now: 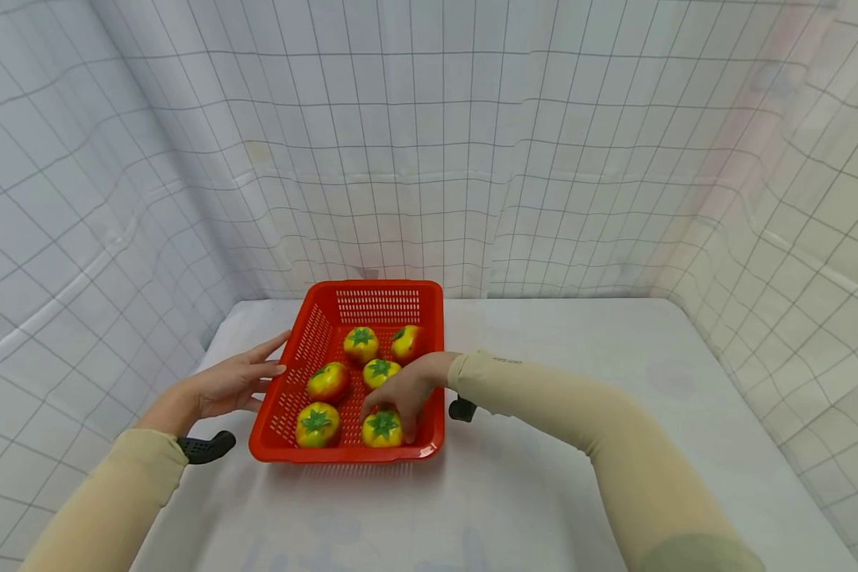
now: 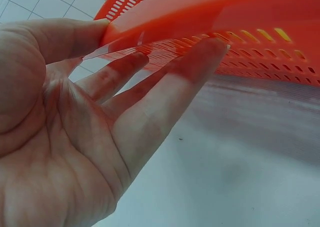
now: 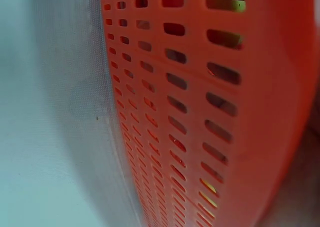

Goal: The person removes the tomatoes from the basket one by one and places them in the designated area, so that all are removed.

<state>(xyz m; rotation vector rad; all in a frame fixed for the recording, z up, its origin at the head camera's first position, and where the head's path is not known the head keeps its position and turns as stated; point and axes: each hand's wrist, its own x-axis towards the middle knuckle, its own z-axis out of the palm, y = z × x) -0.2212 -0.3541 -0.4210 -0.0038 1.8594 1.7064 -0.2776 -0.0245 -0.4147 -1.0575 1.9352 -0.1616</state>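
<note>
We record the right hand (image 1: 403, 388) inside the red basket (image 1: 343, 454), its fingers curved about a yellow-red fruit (image 1: 377, 436) that sits just below the palm; how firmly they press we cannot tell. A similar fruit (image 1: 318, 425) lies to the left of that hand, and a third fruit (image 1: 379, 372) just beyond its fingers. The left hand (image 1: 232, 383) is spread, thumb at the basket's near rim and extended fingers against the outer wall. By our assessment the held piece is light and fairly rigid – its glossy skin may slip – so we advise a hold at its widest sides, clear of the green crown (image 1: 384, 423). We judge the basket thin and slightly flexible; the rim beside the left hand offers the surest purchase
</note>
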